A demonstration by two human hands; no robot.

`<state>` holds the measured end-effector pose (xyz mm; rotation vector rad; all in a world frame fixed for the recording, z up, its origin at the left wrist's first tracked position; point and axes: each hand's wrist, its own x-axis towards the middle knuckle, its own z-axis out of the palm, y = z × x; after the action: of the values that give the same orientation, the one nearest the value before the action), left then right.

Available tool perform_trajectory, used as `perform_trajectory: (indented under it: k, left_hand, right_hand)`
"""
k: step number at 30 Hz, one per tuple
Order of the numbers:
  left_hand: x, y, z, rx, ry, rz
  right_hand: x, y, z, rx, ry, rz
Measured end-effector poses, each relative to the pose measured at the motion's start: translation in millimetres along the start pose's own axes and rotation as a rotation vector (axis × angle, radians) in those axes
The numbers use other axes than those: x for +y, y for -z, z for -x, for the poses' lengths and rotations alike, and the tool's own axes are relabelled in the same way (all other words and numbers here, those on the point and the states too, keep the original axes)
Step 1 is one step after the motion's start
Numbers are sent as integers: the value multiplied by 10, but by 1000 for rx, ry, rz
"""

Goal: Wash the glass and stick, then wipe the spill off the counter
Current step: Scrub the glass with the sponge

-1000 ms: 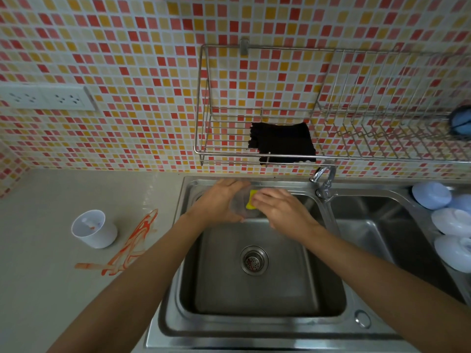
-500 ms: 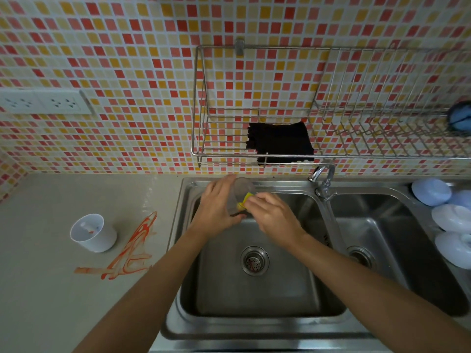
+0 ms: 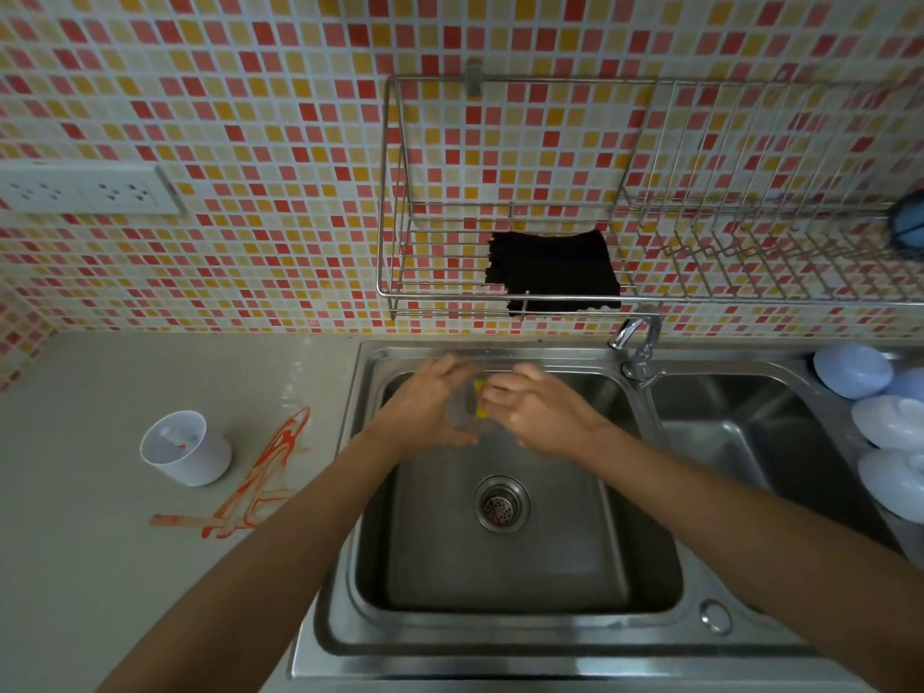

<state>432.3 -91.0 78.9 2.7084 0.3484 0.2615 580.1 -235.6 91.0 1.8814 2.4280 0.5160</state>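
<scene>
Glass [image 3: 462, 412] over the left sink basin [image 3: 500, 567], turned again since a moment ago. Left hand [image 3: 425, 407] grip wraps it; right hand [image 3: 537, 412] grip pinches yellow sponge [image 3: 479, 392]. Scrubbing ongoing; spill [image 3: 265, 472] on tabletop [image 3: 100, 567] untouched.

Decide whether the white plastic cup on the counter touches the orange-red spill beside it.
Apart. The head view shows a strip of bare grey counter between the white plastic cup and the orange-red spill.

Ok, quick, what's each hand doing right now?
Left hand: holds the glass over the sink.
Right hand: grips the yellow sponge against it.
</scene>
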Motion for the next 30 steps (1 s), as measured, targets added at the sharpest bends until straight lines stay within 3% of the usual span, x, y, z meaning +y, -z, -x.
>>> perform_trajectory:
  k: [4,8,10,15,23,27,30]
  left_hand:
    - [70,121,-73,92,-13,11]
    - [36,91,-59,74,0,-66]
    - [13,37,-34,29,-8,-59]
    - [45,78,-56,108,-40,-71]
    - [-34,80,0,105,-42,-31]
    - [-16,75,49,179,38,104]
    - [-29,-10,117,222,108,79]
  right_hand:
    - [36,60,-1,147,-104,9]
    - [-308,-117,98,142,-333,-378]
    - [-296,-102,99,118,-336,-473]
    - [-85,-1,73,109,-268,-214]
    - [-322,-87,91,210,-290,-325]
    - [-317,-31,-2,297,-329,-292]
    - [-329,-28,-32,323,-355,-282]
